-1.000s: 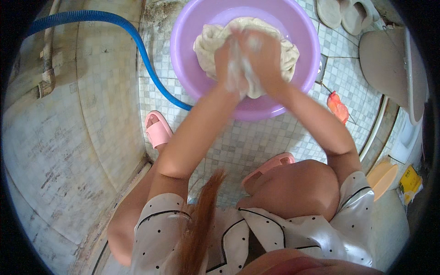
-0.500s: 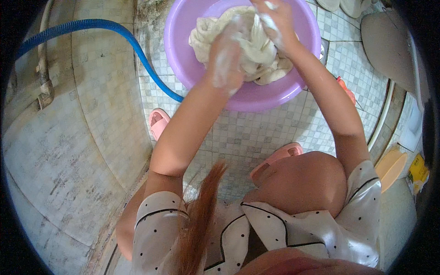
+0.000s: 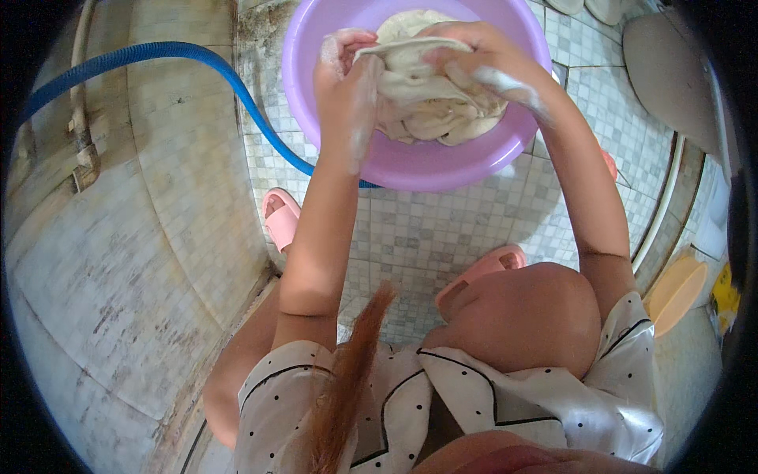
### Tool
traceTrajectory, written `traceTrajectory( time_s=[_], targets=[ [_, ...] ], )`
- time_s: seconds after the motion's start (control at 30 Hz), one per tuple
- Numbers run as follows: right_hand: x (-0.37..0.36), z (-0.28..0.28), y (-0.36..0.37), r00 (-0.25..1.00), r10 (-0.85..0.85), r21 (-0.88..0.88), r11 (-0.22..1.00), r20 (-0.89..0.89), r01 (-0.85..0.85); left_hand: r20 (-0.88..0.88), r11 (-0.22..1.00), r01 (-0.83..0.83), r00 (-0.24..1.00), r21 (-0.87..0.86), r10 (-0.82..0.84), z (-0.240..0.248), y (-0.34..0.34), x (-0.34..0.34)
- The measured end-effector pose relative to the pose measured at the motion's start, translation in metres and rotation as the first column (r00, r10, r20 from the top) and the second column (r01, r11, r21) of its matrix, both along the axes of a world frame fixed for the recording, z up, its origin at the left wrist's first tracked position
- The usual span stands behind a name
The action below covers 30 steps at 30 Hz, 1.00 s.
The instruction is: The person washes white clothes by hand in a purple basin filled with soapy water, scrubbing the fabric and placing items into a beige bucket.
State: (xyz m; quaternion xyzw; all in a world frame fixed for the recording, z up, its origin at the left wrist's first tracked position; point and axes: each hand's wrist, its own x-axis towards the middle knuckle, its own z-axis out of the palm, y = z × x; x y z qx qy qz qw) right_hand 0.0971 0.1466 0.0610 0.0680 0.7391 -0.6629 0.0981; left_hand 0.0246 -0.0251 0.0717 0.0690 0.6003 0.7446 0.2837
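A wet, cream-white cloth [image 3: 430, 110] lies bunched in a round purple basin [image 3: 442, 175] on the floor. At the basin's left side, my left hand [image 3: 343, 83] is closed on a raised edge of the cloth, between thumb and fingers. My right hand [image 3: 493, 59] grips the same cloth from the right, its fingers curled over the upper fold. White suds coat the backs of both hands and wrists. Part of the cloth is hidden under my fingers.
A blue ribbed hose [image 3: 245, 95] curves from the left wall to beneath the basin. Pink slippers [image 3: 282, 221] are on my feet on the tiled floor [image 3: 410, 229]. A grey rounded fixture [image 3: 667, 79] stands at right, with a peach-coloured scoop-like container [image 3: 679, 292] nearer me.
My left hand has moved left and now holds a cloth edge. The right hand has come down nearer, onto the cloth. A fold of the cloth is now lifted and spread between them.
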Motion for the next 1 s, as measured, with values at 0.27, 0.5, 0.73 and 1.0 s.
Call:
traceTrajectory(
  time_s=[0.27,0.5,0.73,1.0],
  targets=[
    [0.006,0.011,-0.021,0.855,-0.458,-0.483,0.708,0.243,0.516,0.094,0.990,0.109,0.991,-0.095,-0.100,0.004,-0.001,0.003],
    [-0.009,-0.009,-0.062,0.876,-0.392,0.037,0.907,-0.280,0.419,0.277,0.949,-0.272,0.910,-0.160,0.308,-0.007,0.024,0.045],
    [-0.015,0.006,-0.078,0.789,-0.333,0.223,0.837,-0.516,0.500,0.521,0.928,-0.121,0.849,0.352,-0.087,-0.025,0.005,0.014],
    [-0.009,0.007,-0.094,0.828,-0.328,0.335,0.798,-0.455,0.500,0.581,0.988,-0.154,0.803,-0.015,0.134,-0.015,0.007,0.012]
  ],
)
